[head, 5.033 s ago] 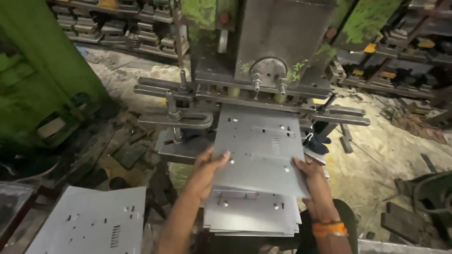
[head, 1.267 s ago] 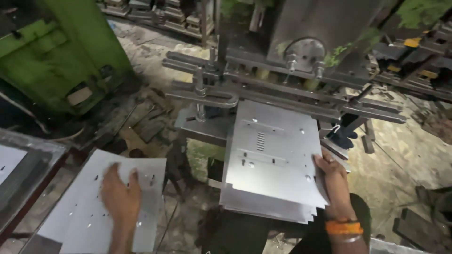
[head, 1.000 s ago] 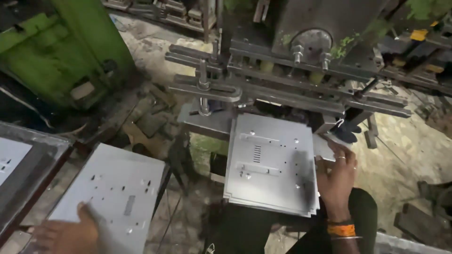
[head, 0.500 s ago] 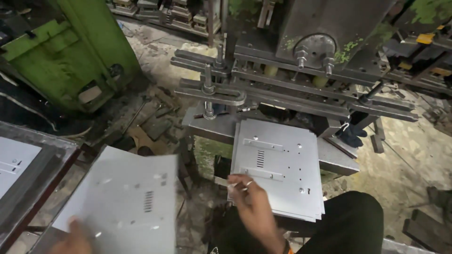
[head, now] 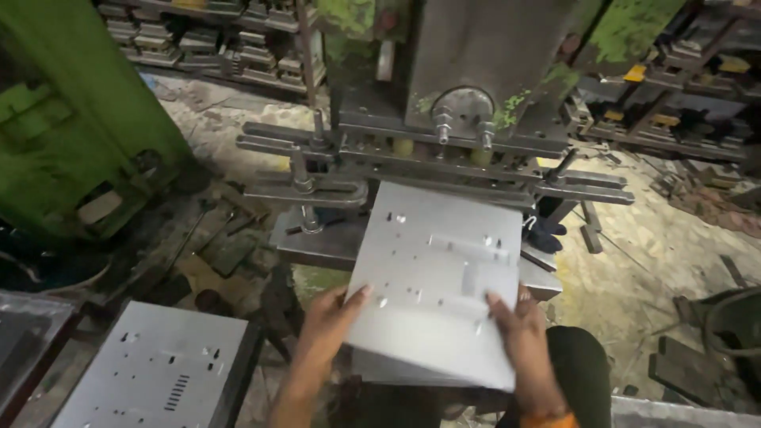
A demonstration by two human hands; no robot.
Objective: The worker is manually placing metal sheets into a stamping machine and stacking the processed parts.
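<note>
two hands, left hand [head: 333, 325] and right hand [head: 519, 333], grip one metal sheet [head: 436, 277] at the press [head: 460, 71].

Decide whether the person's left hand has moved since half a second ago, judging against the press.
Yes. The left hand has come up and right from the stack of sheets, toward the press, and now grips the top sheet.

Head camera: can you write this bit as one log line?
left hand: holds metal sheet | right hand: holds it too | press: behind sheet
</note>
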